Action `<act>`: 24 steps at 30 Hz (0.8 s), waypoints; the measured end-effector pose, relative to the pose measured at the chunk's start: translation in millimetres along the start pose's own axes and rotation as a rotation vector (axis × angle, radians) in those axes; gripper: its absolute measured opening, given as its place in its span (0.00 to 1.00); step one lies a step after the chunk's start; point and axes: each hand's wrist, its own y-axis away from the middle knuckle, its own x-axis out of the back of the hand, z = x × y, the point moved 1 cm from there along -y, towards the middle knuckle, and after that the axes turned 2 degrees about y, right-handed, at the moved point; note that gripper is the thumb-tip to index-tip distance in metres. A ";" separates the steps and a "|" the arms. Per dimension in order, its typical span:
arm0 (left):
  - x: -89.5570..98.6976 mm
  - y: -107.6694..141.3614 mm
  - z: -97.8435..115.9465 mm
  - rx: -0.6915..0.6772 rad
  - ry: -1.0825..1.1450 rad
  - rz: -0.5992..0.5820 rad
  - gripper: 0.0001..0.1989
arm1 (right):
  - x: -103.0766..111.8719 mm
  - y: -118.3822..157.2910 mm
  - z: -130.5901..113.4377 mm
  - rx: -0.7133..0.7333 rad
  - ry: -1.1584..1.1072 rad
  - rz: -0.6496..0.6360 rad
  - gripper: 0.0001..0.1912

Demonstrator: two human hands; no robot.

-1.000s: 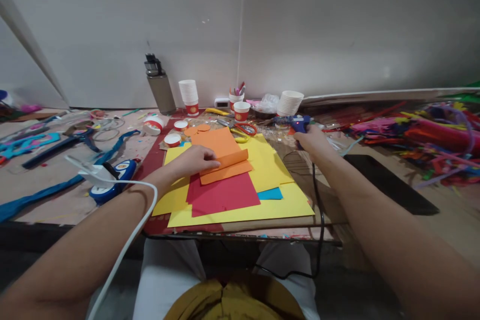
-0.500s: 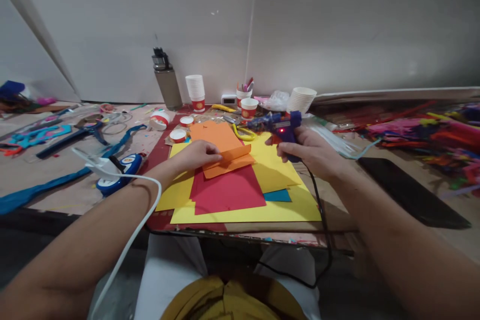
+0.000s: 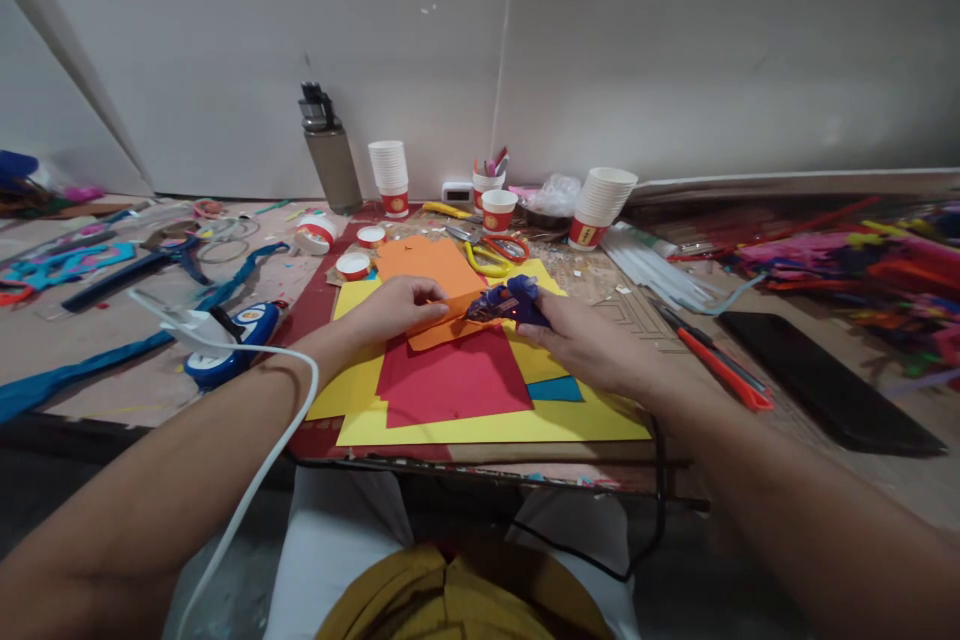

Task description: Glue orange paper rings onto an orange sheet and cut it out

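Observation:
My right hand (image 3: 574,330) is wrapped round a blue hot glue gun (image 3: 510,300), its nozzle pointing left at the folded strip of an orange paper (image 3: 427,265). Whether the nozzle touches the paper I cannot tell. My left hand (image 3: 394,308) pinches the left end of that raised fold between thumb and fingers. Beneath lie a red sheet (image 3: 454,385) and several yellow sheets (image 3: 585,428), with a blue corner of paper (image 3: 555,389) peeking out. From the gun a black cord (image 3: 660,480) runs down over the table edge.
Yellow scissors (image 3: 487,262) and red scissors (image 3: 510,247) lie behind the paper. Paper cups (image 3: 600,205) and a bottle (image 3: 332,165) stand at the back. To the right are a cutter knife (image 3: 716,360) and a black phone (image 3: 825,380); a blue tape dispenser (image 3: 240,345) sits left.
My right hand has brought the glue gun left and down, from beside the paper to the orange fold. My left hand stays on the fold, nearly still.

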 end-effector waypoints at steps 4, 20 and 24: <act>-0.5 -1.1 -2.0 0.022 0.026 0.034 0.11 | 1.1 -0.6 -0.4 -0.042 0.062 0.012 0.13; 1.5 -2.5 -2.3 0.044 0.071 0.014 0.11 | 2.0 -0.5 -11.7 -0.113 0.114 -0.009 0.12; 2.3 -3.5 -5.6 0.045 0.077 0.002 0.12 | 5.0 -0.4 -5.9 -0.144 0.133 0.003 0.13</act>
